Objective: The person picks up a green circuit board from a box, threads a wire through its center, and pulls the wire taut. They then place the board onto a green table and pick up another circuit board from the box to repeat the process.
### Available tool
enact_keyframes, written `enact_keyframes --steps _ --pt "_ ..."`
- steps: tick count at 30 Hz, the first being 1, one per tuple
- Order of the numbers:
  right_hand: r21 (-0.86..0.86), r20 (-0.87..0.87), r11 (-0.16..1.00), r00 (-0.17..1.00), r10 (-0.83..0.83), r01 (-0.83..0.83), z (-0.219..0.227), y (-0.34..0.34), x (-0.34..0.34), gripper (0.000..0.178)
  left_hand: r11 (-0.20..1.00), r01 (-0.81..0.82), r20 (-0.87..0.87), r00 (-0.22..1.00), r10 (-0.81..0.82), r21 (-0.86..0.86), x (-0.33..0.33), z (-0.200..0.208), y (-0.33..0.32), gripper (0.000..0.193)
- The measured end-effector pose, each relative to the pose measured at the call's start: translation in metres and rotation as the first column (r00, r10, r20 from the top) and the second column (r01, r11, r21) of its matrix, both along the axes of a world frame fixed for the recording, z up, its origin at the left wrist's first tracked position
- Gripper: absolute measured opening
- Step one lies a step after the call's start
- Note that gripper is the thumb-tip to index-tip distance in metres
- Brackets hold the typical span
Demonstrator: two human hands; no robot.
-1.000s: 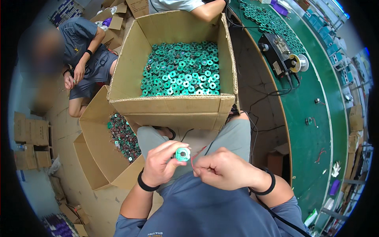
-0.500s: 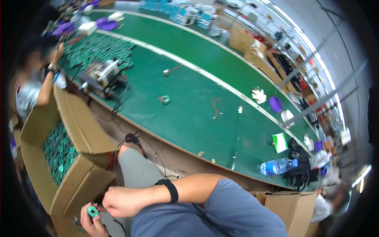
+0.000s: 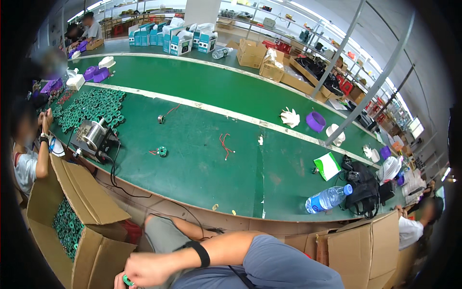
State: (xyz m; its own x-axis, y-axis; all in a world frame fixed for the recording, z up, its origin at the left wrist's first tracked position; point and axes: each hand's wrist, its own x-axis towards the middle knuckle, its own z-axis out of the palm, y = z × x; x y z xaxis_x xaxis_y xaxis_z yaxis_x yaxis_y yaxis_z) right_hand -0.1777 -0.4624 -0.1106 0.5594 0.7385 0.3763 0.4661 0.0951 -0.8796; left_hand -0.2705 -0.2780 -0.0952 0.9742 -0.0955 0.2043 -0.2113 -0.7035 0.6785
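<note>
At the lower left edge, my left hand [image 3: 118, 281] is closed around a small green ring-shaped part [image 3: 127, 280], only a bit of which shows. My right hand [image 3: 147, 269], with a black band [image 3: 198, 254] on its wrist, is curled into a fist directly over that part. Its fingertips are turned away, so whatever they pinch is hidden. Left of both hands stands an open cardboard box [image 3: 94, 195], holding many similar green ring parts [image 3: 67, 229].
A long green table [image 3: 202, 178] spans the view. On it lie a green ring pile [image 3: 91, 108], a metal machine [image 3: 91, 135], loose red wires [image 3: 225, 147], a water bottle [image 3: 328, 199] and a black bag [image 3: 362, 188]. Another person [image 3: 29, 159] works at the left; a cardboard box [image 3: 361, 250] stands right.
My view has swung up and levelled, showing more of the far shelves. My hands now sit lower, the right covering most of the green part; the red wire seen between them before is hidden.
</note>
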Motion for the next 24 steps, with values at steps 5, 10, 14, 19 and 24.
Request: enact_keyframes --steps 5,10,14,19,24 --pt "-0.065 -0.132 0.996 0.99 0.057 -0.066 0.003 0.022 0.015 0.021 0.978 -0.117 0.077 0.988 0.131 -0.173 -0.006 -0.003 0.018 0.024" --pt "-0.268 -0.182 0.95 0.977 0.114 -0.161 0.002 0.032 0.013 0.019 0.976 -0.154 0.117 0.978 0.173 -0.157 -0.028 -0.018 0.038 0.02" --pt "-0.429 -0.217 0.857 0.954 0.209 -0.285 0.016 0.019 -0.006 0.016 0.927 -0.046 0.138 0.985 0.104 -0.372 -0.033 -0.047 0.036 0.039" --pt "-0.398 -0.314 0.876 0.938 0.148 -0.271 0.007 0.059 -0.002 0.02 0.861 -0.166 0.014 0.98 0.197 -0.481 -0.064 -0.057 0.052 0.038" --pt "-0.332 -0.344 0.888 0.918 0.199 -0.317 -0.011 0.082 0.005 0.022 0.894 -0.222 0.09 0.957 0.277 -0.39 -0.077 -0.066 0.06 0.038"
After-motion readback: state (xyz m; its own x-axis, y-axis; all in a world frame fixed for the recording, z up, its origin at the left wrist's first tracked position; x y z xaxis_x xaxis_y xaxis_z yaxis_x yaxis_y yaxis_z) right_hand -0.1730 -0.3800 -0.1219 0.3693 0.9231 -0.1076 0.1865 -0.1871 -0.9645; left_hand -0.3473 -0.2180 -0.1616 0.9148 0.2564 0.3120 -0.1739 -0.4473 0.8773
